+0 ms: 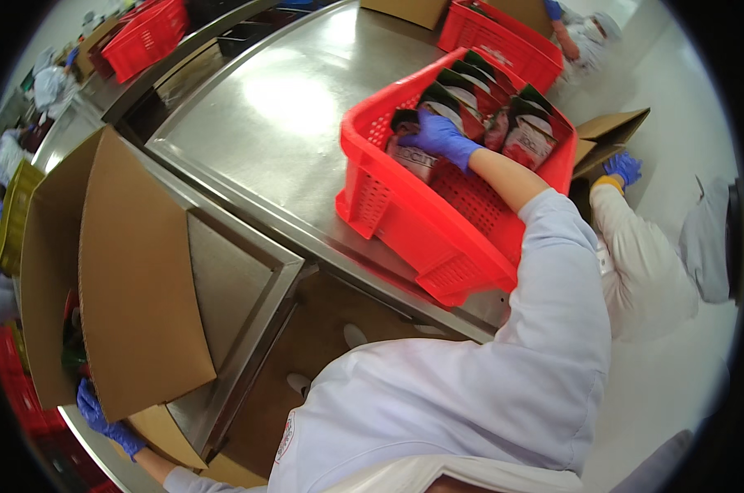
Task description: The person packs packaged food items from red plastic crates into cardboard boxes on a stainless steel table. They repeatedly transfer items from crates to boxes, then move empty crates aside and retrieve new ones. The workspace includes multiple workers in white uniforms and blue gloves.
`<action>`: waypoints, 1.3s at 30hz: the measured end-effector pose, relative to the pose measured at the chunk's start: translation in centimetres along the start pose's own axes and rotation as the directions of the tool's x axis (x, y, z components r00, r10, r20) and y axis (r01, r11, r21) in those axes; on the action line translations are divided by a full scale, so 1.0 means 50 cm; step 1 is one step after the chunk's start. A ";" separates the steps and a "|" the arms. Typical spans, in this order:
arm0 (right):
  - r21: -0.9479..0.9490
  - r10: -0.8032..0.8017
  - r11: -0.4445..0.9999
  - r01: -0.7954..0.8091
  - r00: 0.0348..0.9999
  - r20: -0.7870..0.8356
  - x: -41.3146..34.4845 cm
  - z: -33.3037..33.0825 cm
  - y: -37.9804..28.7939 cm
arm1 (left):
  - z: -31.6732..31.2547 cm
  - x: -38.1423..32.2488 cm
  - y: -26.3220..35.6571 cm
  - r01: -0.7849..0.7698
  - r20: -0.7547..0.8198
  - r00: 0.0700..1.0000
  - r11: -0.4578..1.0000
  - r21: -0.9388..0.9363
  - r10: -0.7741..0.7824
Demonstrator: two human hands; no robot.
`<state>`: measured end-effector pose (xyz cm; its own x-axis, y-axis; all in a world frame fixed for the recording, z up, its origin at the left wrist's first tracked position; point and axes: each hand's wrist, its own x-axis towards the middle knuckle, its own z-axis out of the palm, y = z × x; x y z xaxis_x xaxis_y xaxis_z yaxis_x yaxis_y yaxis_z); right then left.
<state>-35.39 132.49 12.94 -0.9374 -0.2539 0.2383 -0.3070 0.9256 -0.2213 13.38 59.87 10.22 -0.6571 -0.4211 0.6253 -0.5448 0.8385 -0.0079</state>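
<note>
My right hand (442, 135), in a blue glove, reaches into a red perforated plastic crate (372, 179). Its fingers are closed around the upper part of a printed plastic food bag (415, 161) by the crate's left wall. More filled bags (529, 132) with dark green tops and red and white print stand upright at the crate's far end; the near part of its perforated floor shows. At lower left, my left hand (104, 419), also gloved, is at the near end of an open cardboard box (137, 277). A raised flap partly hides that hand. Dark green and red packaging (73, 336) shows inside the box.
The crate stands on a stainless steel table (273, 111), and a lower steel surface (224, 277) lies beside the box. Behind is another red crate (501, 46). A co-worker's gloved hand (621, 167) is near a cardboard box (612, 132) at right. Other people work at far left.
</note>
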 end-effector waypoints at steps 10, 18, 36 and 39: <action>-0.057 -0.307 0.942 0.331 0.918 0.249 -0.048 -0.149 -0.156 | -0.033 -0.004 0.111 0.158 -0.069 0.977 0.905 -0.395 -0.201; -0.452 -0.564 0.780 0.434 0.800 -0.206 -0.026 -0.481 -0.424 | -0.082 0.001 0.186 0.187 -0.130 0.917 0.693 -0.697 -0.378; -0.230 -0.711 0.598 0.768 0.376 -0.594 0.262 -0.178 -1.273 | -0.110 -0.004 0.198 0.216 -0.024 0.888 0.462 -0.860 -0.459; -0.226 -0.712 0.623 0.749 0.424 -0.559 0.277 -0.178 -1.217 | -0.107 -0.002 0.195 0.206 -0.008 0.885 0.408 -0.890 -0.465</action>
<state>-28.24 75.15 38.14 -0.0869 -0.6099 0.7877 -0.8559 0.4503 0.2543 10.91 69.93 14.25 -0.3239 -0.7600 0.5635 0.1061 0.5627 0.8198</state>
